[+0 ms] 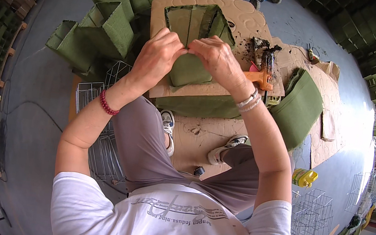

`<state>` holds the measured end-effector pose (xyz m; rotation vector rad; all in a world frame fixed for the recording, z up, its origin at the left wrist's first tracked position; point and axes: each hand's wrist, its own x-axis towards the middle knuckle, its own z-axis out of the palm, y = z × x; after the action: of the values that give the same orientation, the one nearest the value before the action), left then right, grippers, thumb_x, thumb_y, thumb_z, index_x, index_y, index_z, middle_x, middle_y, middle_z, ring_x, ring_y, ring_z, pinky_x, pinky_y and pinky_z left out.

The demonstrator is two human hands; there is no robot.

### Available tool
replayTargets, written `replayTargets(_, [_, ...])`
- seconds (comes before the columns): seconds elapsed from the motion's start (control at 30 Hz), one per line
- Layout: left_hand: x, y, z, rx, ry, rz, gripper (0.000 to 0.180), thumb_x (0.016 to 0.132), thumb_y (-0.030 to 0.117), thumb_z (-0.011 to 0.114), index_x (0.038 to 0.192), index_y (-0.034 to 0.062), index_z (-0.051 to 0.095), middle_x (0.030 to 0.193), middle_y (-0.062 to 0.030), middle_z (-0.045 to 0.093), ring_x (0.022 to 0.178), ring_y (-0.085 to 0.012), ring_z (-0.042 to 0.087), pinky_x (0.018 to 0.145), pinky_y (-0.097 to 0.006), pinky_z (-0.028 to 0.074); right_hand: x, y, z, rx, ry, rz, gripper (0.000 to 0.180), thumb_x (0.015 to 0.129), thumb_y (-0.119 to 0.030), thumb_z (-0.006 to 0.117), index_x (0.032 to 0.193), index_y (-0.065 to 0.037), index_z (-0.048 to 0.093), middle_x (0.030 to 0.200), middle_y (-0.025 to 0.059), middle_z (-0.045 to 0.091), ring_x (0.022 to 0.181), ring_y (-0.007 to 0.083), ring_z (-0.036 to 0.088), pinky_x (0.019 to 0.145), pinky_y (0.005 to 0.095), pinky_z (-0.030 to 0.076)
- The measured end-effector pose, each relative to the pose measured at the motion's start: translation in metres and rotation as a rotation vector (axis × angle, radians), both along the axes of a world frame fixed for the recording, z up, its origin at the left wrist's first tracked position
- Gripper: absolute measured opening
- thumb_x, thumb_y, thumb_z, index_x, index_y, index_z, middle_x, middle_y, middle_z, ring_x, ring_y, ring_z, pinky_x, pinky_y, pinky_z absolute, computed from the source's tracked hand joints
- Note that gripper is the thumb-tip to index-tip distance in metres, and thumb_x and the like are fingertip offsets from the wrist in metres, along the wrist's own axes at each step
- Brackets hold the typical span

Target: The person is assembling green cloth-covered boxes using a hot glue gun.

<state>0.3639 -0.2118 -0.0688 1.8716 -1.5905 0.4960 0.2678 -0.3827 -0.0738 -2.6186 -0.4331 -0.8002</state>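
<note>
Both hands meet over a green felt box (197, 24) that stands open-topped on a cardboard-covered desk (242, 16). The left hand (155, 57) and right hand (218, 59) pinch its near wall, fingers closed on the fabric, likely pressing a fold flat. An orange glue gun (261, 77) lies just beside the right wrist, within easy reach. The pinched seam itself is hidden behind the knuckles.
</note>
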Motion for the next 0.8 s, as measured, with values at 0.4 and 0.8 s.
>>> replayTargets(0.4, [0.037, 0.006, 0.026, 0.178, -0.157, -0.338, 0.017, 0.076, 0.010, 0.069, 0.091, 0.0009, 0.067, 0.092, -0.0043, 0.061, 0.093, -0.0187, 0.057, 0.080, -0.032, 0.053, -0.018, -0.017, 0.003, 0.057, 0.071, 0.053, 0.016, 0.084, -0.005, 0.060, 0.099, -0.001, 0.063, 0.087, 0.0119, 0.065, 0.086, 0.0306, 0.061, 0.079, 0.0396, 0.048])
replayTargets(0.8, [0.031, -0.038, 0.027, 0.267, -0.035, -0.433, 0.020, 0.079, 0.018, 0.069, 0.081, -0.0014, 0.064, 0.077, -0.0096, 0.055, 0.080, -0.0252, 0.054, 0.072, -0.037, 0.047, -0.017, -0.033, 0.034, -0.169, 0.302, 0.072, 0.022, 0.081, -0.005, 0.063, 0.102, 0.003, 0.064, 0.117, 0.0179, 0.062, 0.117, 0.0314, 0.054, 0.106, 0.0391, 0.039])
